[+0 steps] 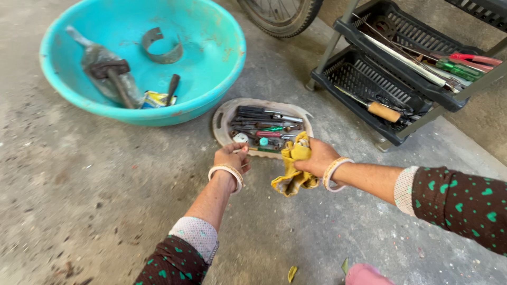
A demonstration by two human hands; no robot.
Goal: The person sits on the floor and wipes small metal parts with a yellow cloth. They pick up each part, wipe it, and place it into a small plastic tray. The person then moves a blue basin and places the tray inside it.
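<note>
Just below the centre of the frame, the right hand (317,157) is clutching a crumpled yellow cloth (293,168), fingers clamped around its upper bunch while the rest is hanging down over the concrete floor (95,200). Just to its left, the left hand (231,157) is curling closed on the near rim of a pale oval tray (222,119), gripping the edge where a small white part is sitting; what exactly is under the fingers is too small to tell. The tray is lying at mid-frame, packed with screwdrivers (264,113) and other small tools, some with green and red handles. The cloth is hovering right over the tray's near right edge, touching or nearly touching it. In the upper left of the frame, a big turquoise basin (211,58) is sitting on the floor, holding a hammer (113,74), a curved metal band (161,47) and a dark chisel-like tool. At upper right, a black tiered rack (369,79) is carrying long tools, with a wooden-handled one on its lower shelf. A bicycle tyre (282,16) is showing at the top edge. Both wrists are wearing pale bangles.
</note>
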